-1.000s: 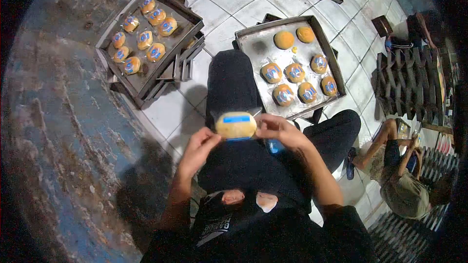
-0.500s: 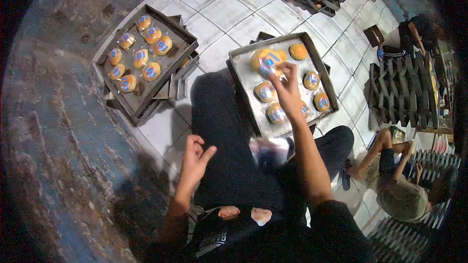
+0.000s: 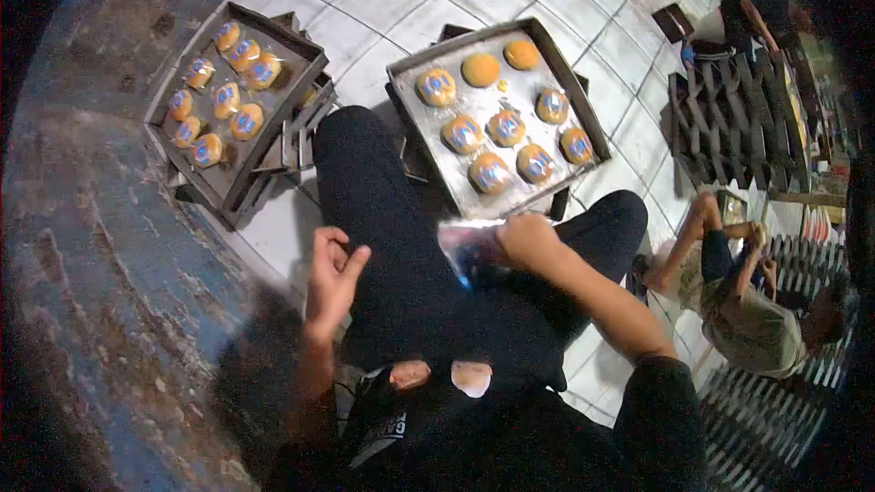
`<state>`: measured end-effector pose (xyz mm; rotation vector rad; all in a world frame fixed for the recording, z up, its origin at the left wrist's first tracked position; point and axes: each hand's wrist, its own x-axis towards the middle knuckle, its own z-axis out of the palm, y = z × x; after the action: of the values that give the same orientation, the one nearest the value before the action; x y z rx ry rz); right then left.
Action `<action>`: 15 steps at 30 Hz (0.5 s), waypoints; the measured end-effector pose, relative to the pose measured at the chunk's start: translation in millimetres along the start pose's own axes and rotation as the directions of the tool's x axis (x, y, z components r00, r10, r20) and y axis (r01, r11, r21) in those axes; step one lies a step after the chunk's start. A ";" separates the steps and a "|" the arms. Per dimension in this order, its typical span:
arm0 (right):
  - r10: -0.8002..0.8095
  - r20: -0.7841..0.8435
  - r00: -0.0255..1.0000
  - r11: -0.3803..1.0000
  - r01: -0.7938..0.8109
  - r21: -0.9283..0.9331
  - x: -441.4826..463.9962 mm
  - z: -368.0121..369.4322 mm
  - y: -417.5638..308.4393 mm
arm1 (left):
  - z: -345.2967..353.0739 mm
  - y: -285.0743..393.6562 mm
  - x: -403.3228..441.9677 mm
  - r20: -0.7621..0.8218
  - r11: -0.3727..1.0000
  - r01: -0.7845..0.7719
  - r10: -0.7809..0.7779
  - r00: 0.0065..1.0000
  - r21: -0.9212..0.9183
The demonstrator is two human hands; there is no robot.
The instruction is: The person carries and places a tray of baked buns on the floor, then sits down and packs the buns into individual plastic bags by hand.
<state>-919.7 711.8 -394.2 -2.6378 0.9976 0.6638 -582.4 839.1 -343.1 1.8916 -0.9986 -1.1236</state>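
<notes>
My right hand (image 3: 529, 241) is closed at the edge of a shiny clear plastic wrapper (image 3: 469, 251) with blurred print, over my lap; its fingertips are partly hidden. Just beyond stands a square metal tray (image 3: 583, 96) of round buns. Several are in clear wrappers with blue print, such as the wrapped bun (image 3: 436, 87) in the far left corner. Two are bare: one bun (image 3: 480, 69) on the far side and another bun (image 3: 521, 55) beside it. Beside my left thigh, my left hand (image 3: 333, 282) hovers with loosely curled fingers and thumb apart, holding nothing.
To the left, a second metal tray (image 3: 305, 64) holds several wrapped buns, on top of stacked trays. Dark slatted racks (image 3: 734, 118) stand on the right. A co-worker (image 3: 747, 328) sits at the lower right, another person (image 3: 729, 23) is farther back. A worn wall (image 3: 100, 246) borders the left.
My right hand has let go of a wrapped bun in the tray and come back toward my lap to the plastic wrapper. My left hand stays nearly in place. The view has shifted.
</notes>
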 end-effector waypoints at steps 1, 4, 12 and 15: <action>-0.019 0.061 0.998 1.000 0.020 -0.015 -3.5 20.6 -10.0 | 2.8 -1.3 2.6 0.013 0.996 -0.089 0.089 0.996 0.000; -0.130 -0.026 0.991 0.991 0.129 -0.023 -16.0 56.4 -36.5 | 16.9 16.2 7.8 0.058 0.978 -0.196 0.200 0.978 -0.070; -0.137 -0.242 0.961 0.730 0.263 0.630 -45.2 -25.6 9.5 | 78.9 59.6 -19.0 0.295 0.922 0.022 0.101 0.950 -0.387; 0.034 -0.252 0.967 0.793 0.127 0.595 -51.8 -57.3 12.1 | 93.7 51.2 -19.9 0.304 0.899 0.056 0.089 0.948 -0.435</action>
<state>-943.3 710.5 -319.6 -2.1747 0.9931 -0.0328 -687.3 816.2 -326.8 1.3636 -0.8340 -1.5324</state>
